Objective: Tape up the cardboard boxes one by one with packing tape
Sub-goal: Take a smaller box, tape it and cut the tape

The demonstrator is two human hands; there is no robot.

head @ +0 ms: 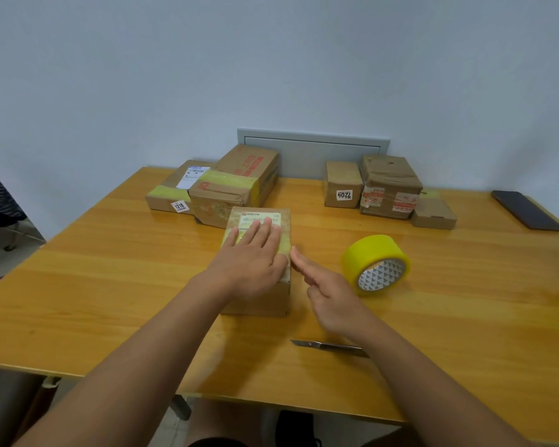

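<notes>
Utility knife [329,346]: nearest the camera, lying flat on the table by the right forearm, blade tip pointing left, partly hidden under the arm.
Table [110,285]: wide yellow-brown wooden top that bears everything else.
Far-left boxes [233,185]: two cardboard boxes touching each other, both banded with yellow tape; the lower one carries a tag reading 1218.
Far-right boxes [389,185]: three cardboard boxes side by side by the wall, one tagged 7204, none showing a yellow band across the top.
Centre box [259,298]: small cardboard box in the middle of the table, yellow tape across its top, a printed label at its far end.
Tape roll [376,264]: yellow packing tape, on its side just right of the centre box, near the right hand.
Phone [526,209]: dark, flat, at the far right edge.
Left hand [252,253]: fingers straight, palm pressing flat on the centre box's taped top.
Right hand [328,285]: fingers extended and relaxed, holding nothing, fingertips at the box's right edge.
</notes>
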